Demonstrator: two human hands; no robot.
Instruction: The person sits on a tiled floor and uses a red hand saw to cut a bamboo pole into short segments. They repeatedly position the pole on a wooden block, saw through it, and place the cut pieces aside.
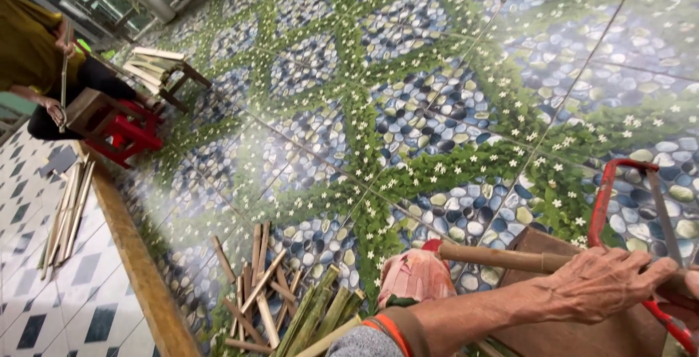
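- the bamboo stick (502,259) lies across a brown wooden block (539,284) at the bottom right, running from a reddish end near the middle of the frame off toward the right edge
- the person's left hand (608,280) sits on top of that stick, fingers (652,269) curled over and clamped down on it, pressing it against the block, with an orange-edged grey sleeve cuff (382,331) further back on the arm
- the right hand (688,288) is only a sliver at the right edge, so can't tell if its fingers are closed round anything
- a red-framed hacksaw (619,204) stands right behind the left hand, its frame arching up over the tiles and its blade (664,215) slanting down toward the stick
- a pinkish cloth bundle (415,277) sits just left of the block, touching the stick's end as far as the view shows
- on the floor (437,73) to the lower left there's a loose pile of cut bamboo pieces (258,284), plus some greener split lengths (324,317) leaning beside them
- the floor itself is tiled with a pebble and white flower print, with a wooden ledge (138,255) dividing it from blue diamond tiles on the left
- a few long pale strips (65,211) lie on those diamond tiles
- far top left, another person (36,51) in a mustard top sits by a red stool (124,135), holding a thin stick upright, with a low wooden stand of slats (156,69) near them
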